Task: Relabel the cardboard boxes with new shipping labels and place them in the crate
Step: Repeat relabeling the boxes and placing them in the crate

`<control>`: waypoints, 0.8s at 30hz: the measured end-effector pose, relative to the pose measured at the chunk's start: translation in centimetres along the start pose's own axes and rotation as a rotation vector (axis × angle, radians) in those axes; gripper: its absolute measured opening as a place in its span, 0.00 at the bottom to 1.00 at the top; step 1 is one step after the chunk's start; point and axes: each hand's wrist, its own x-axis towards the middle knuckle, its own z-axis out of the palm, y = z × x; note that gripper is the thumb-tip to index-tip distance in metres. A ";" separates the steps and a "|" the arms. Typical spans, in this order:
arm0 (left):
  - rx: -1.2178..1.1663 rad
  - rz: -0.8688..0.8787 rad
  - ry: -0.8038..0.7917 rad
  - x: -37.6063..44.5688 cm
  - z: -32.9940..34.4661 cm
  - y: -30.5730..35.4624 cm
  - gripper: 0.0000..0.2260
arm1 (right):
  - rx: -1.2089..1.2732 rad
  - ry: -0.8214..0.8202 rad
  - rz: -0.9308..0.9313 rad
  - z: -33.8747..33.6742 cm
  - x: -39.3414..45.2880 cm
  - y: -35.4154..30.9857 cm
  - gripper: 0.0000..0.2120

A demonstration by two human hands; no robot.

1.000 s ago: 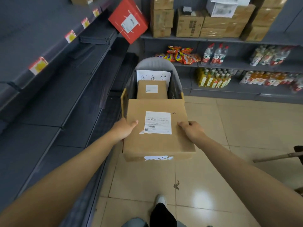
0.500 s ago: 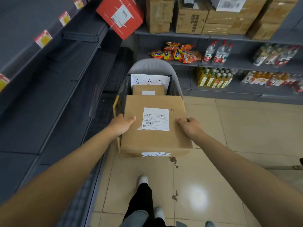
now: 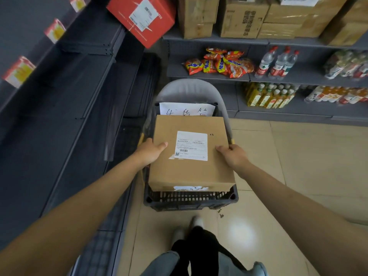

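The left hand (image 3: 149, 152) grips the left edge of a brown cardboard box (image 3: 191, 172), thumb laid flat on the top face, the other fingers hidden down the side. The right hand (image 3: 234, 156) grips the right edge the same way, thumb on top near the corner of the white shipping label (image 3: 191, 146), which is stuck flat on the box's top face with a barcode and a QR code printed on it. A strip of torn white label (image 3: 191, 188) shows on the box's near side. The box sits level across the top of a dark slotted plastic crate (image 3: 189, 200), covering nearly its whole opening; whether it rests on the rim cannot be told. At the crate's far end a white sheet with handwritten characters (image 3: 187, 109) stands up, and behind it curves a grey chair back (image 3: 189, 87). The crate stands on a tiled floor (image 3: 308, 166) between dark grey shelving (image 3: 59, 116) on the left and shelves ahead holding snack packets (image 3: 219, 62), water bottles (image 3: 276, 63) and cardboard cartons (image 3: 245, 16).
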 end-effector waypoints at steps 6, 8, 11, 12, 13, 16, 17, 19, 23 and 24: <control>0.030 -0.043 0.000 6.3 -0.4 2.9 0.28 | -0.012 -0.058 0.034 0.0 6.9 -1.9 0.24; 0.033 -0.067 0.006 8.2 -0.3 3.7 0.28 | -0.026 -0.081 0.046 0.0 9.2 -2.4 0.24; 0.016 -0.102 0.000 10.9 0.0 4.1 0.29 | -0.078 -0.109 0.063 0.0 12.2 -3.1 0.25; 0.004 -0.108 -0.005 11.7 0.1 4.1 0.29 | -0.088 -0.116 0.073 0.1 13.1 -3.3 0.25; -0.005 -0.119 -0.006 12.5 0.2 4.0 0.29 | -0.093 -0.122 0.083 0.3 13.9 -3.4 0.25; 0.000 -0.164 -0.001 14.6 0.5 3.4 0.30 | -0.090 -0.152 0.119 1.4 15.9 -3.4 0.27; 0.001 -0.176 -0.005 15.4 0.7 3.1 0.29 | -0.094 -0.162 0.132 1.9 16.6 -3.3 0.28; 0.010 -0.204 -0.022 17.0 0.8 2.7 0.28 | -0.120 -0.173 0.167 2.9 17.8 -3.3 0.28; 0.073 -0.238 -0.021 20.2 1.1 2.1 0.26 | -0.204 -0.168 0.192 4.9 20.2 -3.2 0.29; 0.078 -0.243 -0.031 20.9 1.1 2.1 0.26 | -0.212 -0.164 0.200 5.3 20.8 -3.2 0.29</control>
